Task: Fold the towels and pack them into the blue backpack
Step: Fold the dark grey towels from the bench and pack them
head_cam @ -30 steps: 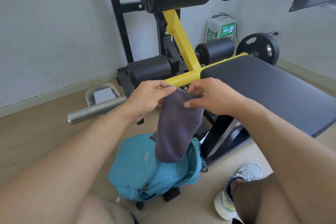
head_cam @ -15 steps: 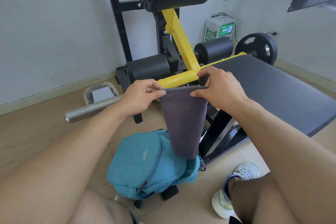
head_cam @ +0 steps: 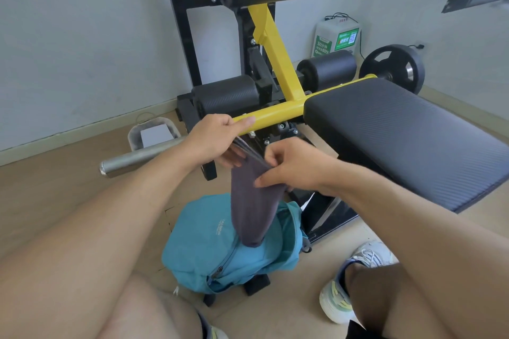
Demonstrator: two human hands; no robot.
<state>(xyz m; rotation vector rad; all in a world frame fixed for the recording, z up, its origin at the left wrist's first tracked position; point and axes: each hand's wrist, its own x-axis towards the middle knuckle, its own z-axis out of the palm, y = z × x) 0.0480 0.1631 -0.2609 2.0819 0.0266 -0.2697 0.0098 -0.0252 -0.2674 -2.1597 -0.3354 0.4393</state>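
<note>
Hanging lengthwise from both hands, the dark grey towel [head_cam: 252,209] runs almost straight down, its lower end touching the top of the blue backpack [head_cam: 220,250] that sits on the floor directly beneath. The left hand [head_cam: 217,137] pinches the towel's upper edge, fingers curled over the bunched layers; the right hand [head_cam: 292,166] grips it slightly lower and to the right, thumb pressed against the cloth. Both hands sit above the bag, the right one nearer its top. I judge the towel needs only to go straight down, though I cannot tell whether the bag's main opening is unzipped under the cloth. The backpack leans against the black foot of a yellow-framed exercise bench [head_cam: 399,129], whose padded seat stretches off to the right. A steel bar [head_cam: 143,157] juts left, a weight plate [head_cam: 392,67] stands by the far wall, and a pale sneaker [head_cam: 344,292] rests on the wooden floor.
</note>
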